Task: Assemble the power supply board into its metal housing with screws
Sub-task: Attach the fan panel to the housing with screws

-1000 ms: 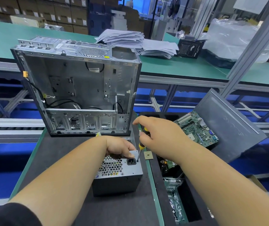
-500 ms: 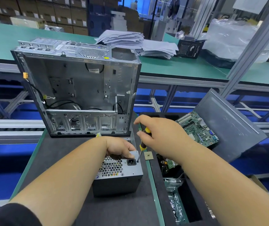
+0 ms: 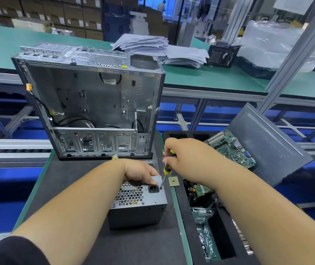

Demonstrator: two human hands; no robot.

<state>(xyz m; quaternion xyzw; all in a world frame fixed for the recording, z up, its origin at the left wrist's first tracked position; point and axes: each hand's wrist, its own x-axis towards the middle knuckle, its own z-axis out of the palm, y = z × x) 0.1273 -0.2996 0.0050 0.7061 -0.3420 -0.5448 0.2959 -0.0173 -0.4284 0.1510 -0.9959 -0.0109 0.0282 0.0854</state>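
A grey power supply box (image 3: pixel 136 211) with a honeycomb grille and a power socket stands on the dark mat in front of me. My left hand (image 3: pixel 140 172) grips its far top edge. In my right hand (image 3: pixel 183 157) is a yellow-and-black screwdriver (image 3: pixel 165 169), held upright, its tip on a screw at the box's top right corner beside the socket. Behind the box stands the open metal computer housing (image 3: pixel 91 104), its empty inside facing me with a few black cables.
A small square chip (image 3: pixel 173 181) lies on the mat right of the box. A black foam tray (image 3: pixel 223 251) with green circuit boards (image 3: pixel 231 148) sits to the right. A grey side panel (image 3: pixel 267 144) leans behind it. Paper stacks (image 3: pixel 152 48) lie on the far green bench.
My right hand has turned slightly on the screwdriver handle, fingers shifting round it. The tip stays on the same screw and my left hand keeps its hold on the box.
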